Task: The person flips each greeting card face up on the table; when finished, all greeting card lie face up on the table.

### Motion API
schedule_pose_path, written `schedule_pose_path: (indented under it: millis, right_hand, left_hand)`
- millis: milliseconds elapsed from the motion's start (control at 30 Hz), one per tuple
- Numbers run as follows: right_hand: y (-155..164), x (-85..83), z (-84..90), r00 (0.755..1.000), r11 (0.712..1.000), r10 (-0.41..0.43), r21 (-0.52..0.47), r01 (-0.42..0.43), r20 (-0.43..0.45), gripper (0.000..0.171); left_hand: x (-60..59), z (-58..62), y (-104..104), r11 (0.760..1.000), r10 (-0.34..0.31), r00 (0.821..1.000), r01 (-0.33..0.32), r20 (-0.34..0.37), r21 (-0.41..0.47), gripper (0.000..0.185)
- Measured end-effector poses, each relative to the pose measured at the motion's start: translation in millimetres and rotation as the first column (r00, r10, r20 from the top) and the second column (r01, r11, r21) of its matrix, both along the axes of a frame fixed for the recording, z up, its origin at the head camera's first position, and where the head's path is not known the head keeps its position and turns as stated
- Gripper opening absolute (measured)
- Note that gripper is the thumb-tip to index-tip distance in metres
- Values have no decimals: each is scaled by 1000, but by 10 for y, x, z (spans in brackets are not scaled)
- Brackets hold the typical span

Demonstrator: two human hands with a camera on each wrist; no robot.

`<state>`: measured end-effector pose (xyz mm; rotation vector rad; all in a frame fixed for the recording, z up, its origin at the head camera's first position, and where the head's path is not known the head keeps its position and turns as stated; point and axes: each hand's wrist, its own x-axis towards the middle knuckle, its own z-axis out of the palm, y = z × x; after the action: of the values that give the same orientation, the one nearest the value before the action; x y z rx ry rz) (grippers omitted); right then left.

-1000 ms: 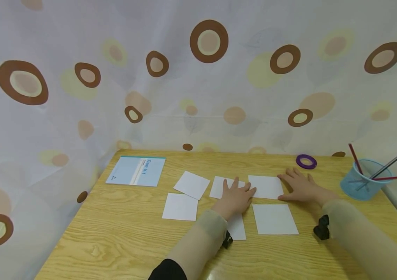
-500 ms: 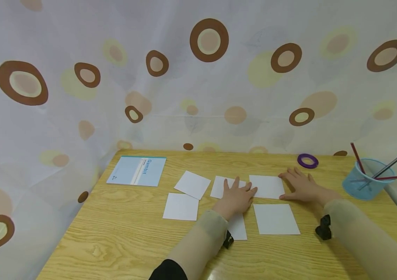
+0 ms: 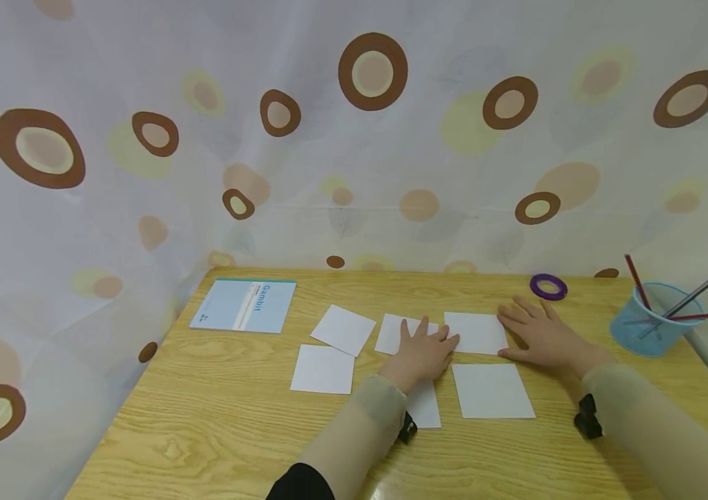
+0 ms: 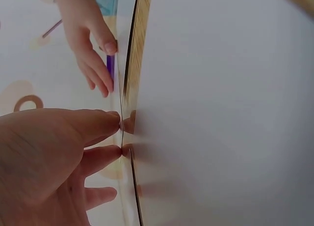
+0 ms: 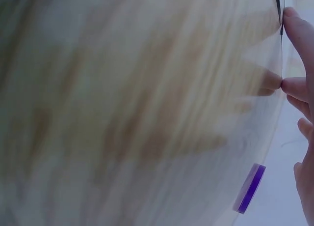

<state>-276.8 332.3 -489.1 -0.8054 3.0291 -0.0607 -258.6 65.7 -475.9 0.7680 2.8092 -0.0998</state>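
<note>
Several square white sheets of paper lie flat in two rows on the wooden table. My left hand (image 3: 421, 353), palm down with fingers spread, rests over the back middle sheet (image 3: 386, 335) and partly hides it. Its fingertips reach the left edge of the back right sheet (image 3: 477, 333). Under the left wrist shows part of the front middle sheet (image 3: 425, 406). My right hand (image 3: 541, 335) lies with fingers extended, thumb and fingertips at the right edge of the back right sheet. The front right sheet (image 3: 493, 391) lies nearer the person, untouched. Neither hand curls round anything.
Two more white sheets, a back left one (image 3: 343, 329) and a front left one (image 3: 323, 369), overlap slightly at a corner. A light blue booklet (image 3: 266, 305) lies farther left. A purple ring (image 3: 548, 287) and a blue cup (image 3: 647, 333) with pencils stand at right.
My right hand has turned slightly and its wrist has moved a little right and nearer the person. The left hand and the sheets show almost no movement.
</note>
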Motion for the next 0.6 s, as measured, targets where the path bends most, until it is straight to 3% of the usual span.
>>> schedule_pose_path:
  millis: [300,600]
  right_hand:
    - [5,-2,14,985,990,135,58,-130,-108,64]
    - [54,21,22,979,983,183,10,-183,-88,57]
  left_hand:
    - [-37,-48,7,1000,1,1000,-1,7,7,46]
    - [-29,-36,1,1000,3,1000,-3,0,-6,46]
